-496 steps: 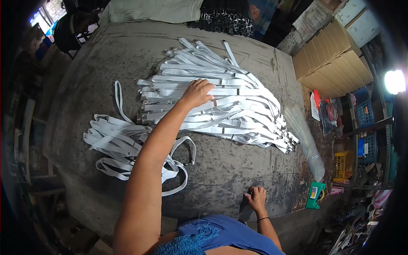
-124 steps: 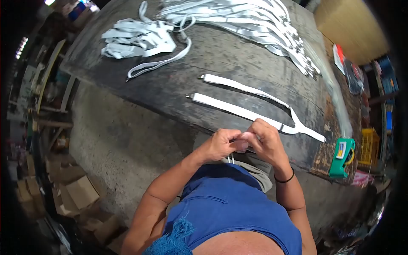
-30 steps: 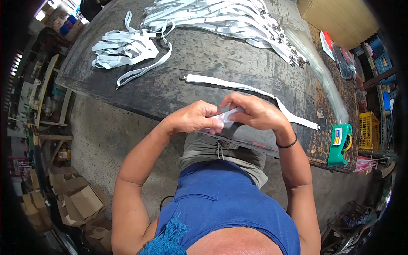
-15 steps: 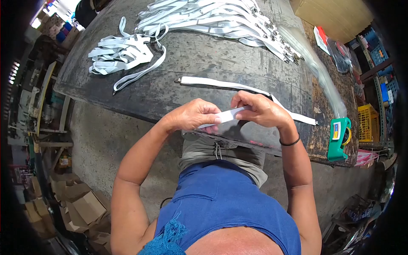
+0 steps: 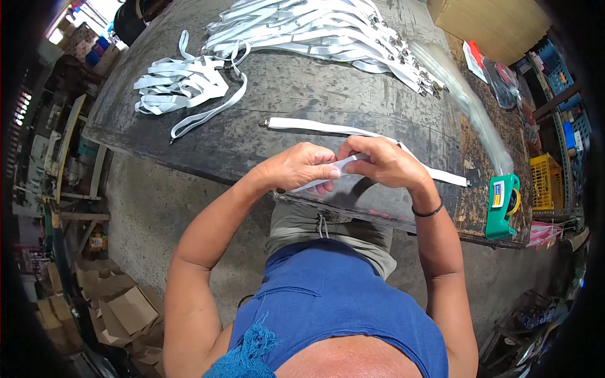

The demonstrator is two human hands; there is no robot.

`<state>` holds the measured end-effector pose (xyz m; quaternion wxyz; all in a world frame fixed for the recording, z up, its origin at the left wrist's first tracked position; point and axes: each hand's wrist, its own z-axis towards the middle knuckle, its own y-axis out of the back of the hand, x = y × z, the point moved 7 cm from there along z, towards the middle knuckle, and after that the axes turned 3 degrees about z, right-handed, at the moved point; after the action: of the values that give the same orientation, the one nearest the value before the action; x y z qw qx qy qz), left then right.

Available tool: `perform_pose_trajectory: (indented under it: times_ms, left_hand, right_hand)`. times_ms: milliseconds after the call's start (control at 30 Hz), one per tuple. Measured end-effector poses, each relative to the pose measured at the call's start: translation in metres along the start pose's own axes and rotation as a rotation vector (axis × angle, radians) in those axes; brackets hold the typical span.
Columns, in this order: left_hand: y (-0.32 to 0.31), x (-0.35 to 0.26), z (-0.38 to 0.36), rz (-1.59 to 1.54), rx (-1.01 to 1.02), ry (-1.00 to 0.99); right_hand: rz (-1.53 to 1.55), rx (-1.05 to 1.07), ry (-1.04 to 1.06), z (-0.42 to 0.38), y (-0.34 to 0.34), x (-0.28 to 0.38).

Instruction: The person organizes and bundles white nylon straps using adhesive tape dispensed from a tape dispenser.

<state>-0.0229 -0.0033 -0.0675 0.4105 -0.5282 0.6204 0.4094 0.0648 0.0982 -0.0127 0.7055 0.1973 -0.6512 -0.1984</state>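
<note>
My left hand (image 5: 301, 167) and my right hand (image 5: 380, 164) meet over the near edge of the dark worktable (image 5: 302, 88). Both pinch one white elastic strap (image 5: 337, 167), which shows between the fingers and pokes out below my left hand. The rest of that strap runs across the table: one branch reaches left to a metal clip (image 5: 264, 123), another trails right to the strap's end (image 5: 450, 178). My right wrist wears a black band.
A big heap of white straps with clips (image 5: 328, 31) lies at the table's far side, a smaller tangle (image 5: 179, 82) at far left. A clear plastic bag (image 5: 469, 104) and green tape dispenser (image 5: 503, 205) sit right. Cardboard boxes (image 5: 120, 302) lie on the floor.
My hands have drawn closer together on the strap, shortening the white stretch visible between them. The view has shifted slightly.
</note>
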Motion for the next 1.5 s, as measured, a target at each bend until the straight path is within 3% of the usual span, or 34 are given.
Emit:
perform_pose_trajectory:
  times_ms: [133,300,500,700,767,800,900,967,1200,1267,1400,1433,1500]
  left_hand:
    - [-0.002,0.002,0.015,0.009,-0.037,0.016]
    - [0.007,-0.004,0.03,0.118,-0.167,-0.279]
    - [0.014,-0.008,0.022,0.418,-0.39,-0.352]
    - [0.004,-0.006,0.032,0.449,-0.465,-0.249]
    - [0.007,-0.001,0.031,0.457,-0.537,-0.302]
    - [0.011,0.0,0.03,0.432,-0.576,-0.267]
    - [0.016,0.005,0.028,0.349,-0.591,-0.157]
    - [0.016,0.001,0.027,0.395,-0.662,-0.191]
    - [0.007,0.001,0.03,0.499,-0.611,-0.121]
    - [0.006,0.002,0.032,0.404,-0.606,-0.222]
    - [0.005,0.003,0.031,0.297,-0.499,-0.191]
    - [0.006,0.004,0.029,0.218,-0.476,-0.318]
    - [0.007,0.006,0.021,0.079,-0.354,-0.205]
  right_hand:
    - [0.19,-0.067,-0.035,-0.002,-0.005,-0.022]
    - [0.198,-0.083,-0.062,-0.005,-0.01,-0.038]
    - [0.346,-0.115,-0.129,-0.02,-0.006,-0.054]
    - [0.305,-0.194,-0.097,-0.015,-0.02,-0.06]
    - [0.244,-0.346,-0.024,-0.019,-0.016,-0.056]
    - [0.025,-0.458,0.055,-0.023,-0.01,-0.047]
    - [-0.074,-0.582,0.002,-0.036,-0.012,-0.04]
    - [-0.027,-0.524,-0.065,-0.039,-0.028,-0.037]
    - [0.05,-0.424,-0.176,-0.028,-0.04,-0.038]
    - [0.099,-0.37,-0.184,-0.024,-0.044,-0.046]
    - [0.268,-0.419,-0.164,-0.019,-0.045,-0.044]
    - [0.505,-0.454,-0.186,-0.017,-0.048,-0.047]
    - [0.351,-0.399,-0.237,-0.02,-0.046,-0.055]
